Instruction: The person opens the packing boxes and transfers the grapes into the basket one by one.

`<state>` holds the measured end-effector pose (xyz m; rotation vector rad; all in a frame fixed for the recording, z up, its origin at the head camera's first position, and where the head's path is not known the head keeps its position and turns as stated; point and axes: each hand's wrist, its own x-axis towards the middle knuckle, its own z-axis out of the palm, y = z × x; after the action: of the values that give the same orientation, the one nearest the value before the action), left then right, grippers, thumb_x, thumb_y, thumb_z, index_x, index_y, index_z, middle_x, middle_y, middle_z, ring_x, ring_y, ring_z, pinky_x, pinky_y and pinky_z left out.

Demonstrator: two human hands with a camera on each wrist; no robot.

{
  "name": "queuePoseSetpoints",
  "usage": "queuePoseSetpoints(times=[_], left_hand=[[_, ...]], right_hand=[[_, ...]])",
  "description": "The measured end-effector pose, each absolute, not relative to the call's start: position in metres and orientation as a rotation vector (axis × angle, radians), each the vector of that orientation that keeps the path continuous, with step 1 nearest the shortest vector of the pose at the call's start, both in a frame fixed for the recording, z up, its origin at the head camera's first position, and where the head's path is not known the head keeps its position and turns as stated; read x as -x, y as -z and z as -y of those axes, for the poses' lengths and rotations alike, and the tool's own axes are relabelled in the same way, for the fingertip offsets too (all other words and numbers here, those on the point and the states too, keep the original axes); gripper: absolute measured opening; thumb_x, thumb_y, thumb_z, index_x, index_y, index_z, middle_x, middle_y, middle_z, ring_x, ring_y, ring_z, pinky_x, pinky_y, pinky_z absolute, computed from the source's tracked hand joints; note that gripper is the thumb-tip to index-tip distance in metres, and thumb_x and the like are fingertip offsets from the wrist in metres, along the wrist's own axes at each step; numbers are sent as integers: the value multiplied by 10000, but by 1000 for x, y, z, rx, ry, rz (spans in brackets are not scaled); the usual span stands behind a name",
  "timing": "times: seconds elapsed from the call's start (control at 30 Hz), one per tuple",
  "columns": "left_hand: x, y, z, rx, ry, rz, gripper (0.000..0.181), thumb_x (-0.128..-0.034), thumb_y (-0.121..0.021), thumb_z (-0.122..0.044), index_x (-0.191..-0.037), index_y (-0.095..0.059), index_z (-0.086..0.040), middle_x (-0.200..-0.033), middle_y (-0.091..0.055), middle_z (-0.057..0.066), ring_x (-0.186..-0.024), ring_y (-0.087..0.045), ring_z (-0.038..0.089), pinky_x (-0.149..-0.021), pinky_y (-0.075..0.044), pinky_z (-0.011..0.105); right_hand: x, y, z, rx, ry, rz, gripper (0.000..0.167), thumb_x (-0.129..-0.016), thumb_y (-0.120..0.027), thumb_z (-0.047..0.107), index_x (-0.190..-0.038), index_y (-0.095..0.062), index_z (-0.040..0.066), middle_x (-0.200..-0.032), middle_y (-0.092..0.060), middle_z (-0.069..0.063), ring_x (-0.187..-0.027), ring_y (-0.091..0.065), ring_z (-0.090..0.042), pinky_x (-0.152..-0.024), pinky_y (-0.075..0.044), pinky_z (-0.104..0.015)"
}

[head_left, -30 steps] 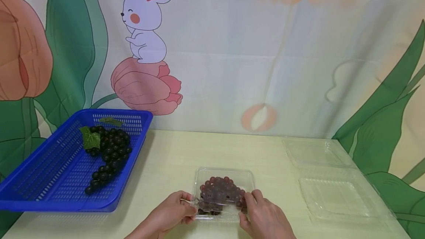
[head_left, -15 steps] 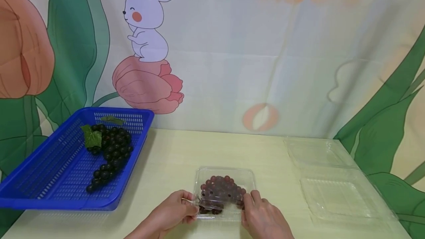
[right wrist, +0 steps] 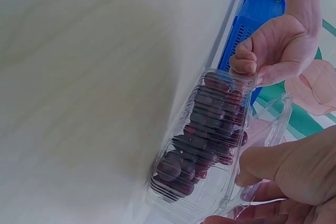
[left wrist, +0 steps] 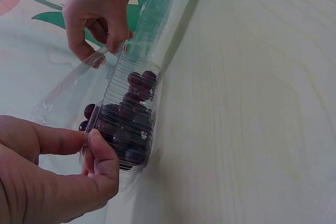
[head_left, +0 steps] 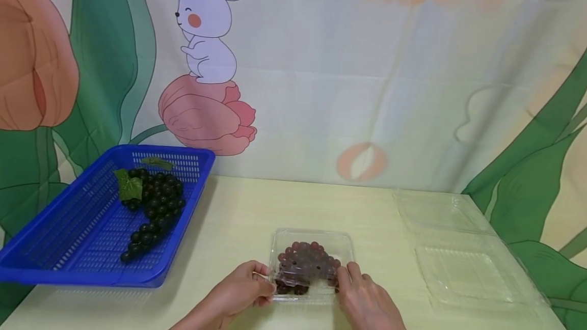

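Observation:
A clear plastic clamshell box [head_left: 341, 246] lies on the table near its front, with a bunch of dark red grapes [head_left: 304, 258] inside. My left hand [head_left: 243, 289] pinches the box's rim at the front left corner between thumb and index finger. My right hand [head_left: 369, 294] grips the rim and lid edge at the front right. From the left wrist view, the lid [left wrist: 68, 82] stands somewhat apart from the ribbed base [left wrist: 128, 114]. Grapes press against the base's front wall in the right wrist view, where my right thumb lies along the rim.
On the left stands a blue perforated basket [head_left: 87, 269] holding a bunch of black grapes [head_left: 160, 197] with green leaves [head_left: 128, 186]. Another clear clamshell [head_left: 468, 274] lies unfolded at the right of the table [head_left: 275, 202]. A printed curtain [head_left: 302, 90] hangs behind.
The head view has shifted slightly, so the basket and backdrop sit a little further right. Both hands keep their places on the box; the right fingers have shifted only a little.

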<state>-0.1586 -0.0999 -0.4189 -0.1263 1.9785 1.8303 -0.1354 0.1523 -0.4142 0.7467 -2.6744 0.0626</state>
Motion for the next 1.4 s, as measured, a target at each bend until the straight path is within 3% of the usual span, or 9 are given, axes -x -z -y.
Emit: queuePoseSetpoints(times=[0.4, 0.7, 1.1, 1.3, 1.4], left_hand=[[159, 418, 99, 134, -1843, -1994, 252, -912, -599, 68, -1097, -428, 65, -898, -609, 182, -745, -599, 211, -696, -521, 320], [160, 417, 100, 152, -1820, -1994, 258, -937, -605, 57, -1142, -450, 76, -903, -599, 179, -765, -604, 228, -717, -524, 334], [161, 418, 101, 155, -1814, -1987, 273, -928, -617, 64, -1142, -448, 74, -915, -618, 183, -782, -612, 226, -725, -528, 334], [160, 419, 101, 138, -1826, -1976, 276, -927, -613, 67, -1143, -443, 79, -909, -624, 177, -775, -606, 218, -720, -525, 327], [160, 419, 101, 128, -1830, -1976, 279, -926, -612, 69, -1143, -438, 84, -904, -627, 175, -773, -603, 216, -722, -526, 327]], right_hand=[[136, 408, -157, -722, -78, 2587, 344, -780, -805, -113, -1062, -638, -10, -1016, -568, -98, -670, -495, -177, -493, -450, -276], [138, 391, -163, -633, -215, 2648, 367, -809, -793, -132, -1136, -655, -36, -1153, -636, -155, -916, -658, -280, -661, -578, -355], [150, 381, -168, -646, -261, 2467, 332, -790, -810, -123, -1065, -651, -27, -1051, -698, -102, -879, -688, -250, -713, -595, -353], [157, 377, -171, -664, -299, 2413, 317, -818, -783, -123, -1113, -688, -58, -1099, -708, -167, -956, -704, -317, -776, -603, -395], [162, 375, -171, -661, -309, 2388, 314, -823, -787, -120, -1119, -702, -57, -1095, -682, -187, -911, -708, -315, -718, -606, -389]])
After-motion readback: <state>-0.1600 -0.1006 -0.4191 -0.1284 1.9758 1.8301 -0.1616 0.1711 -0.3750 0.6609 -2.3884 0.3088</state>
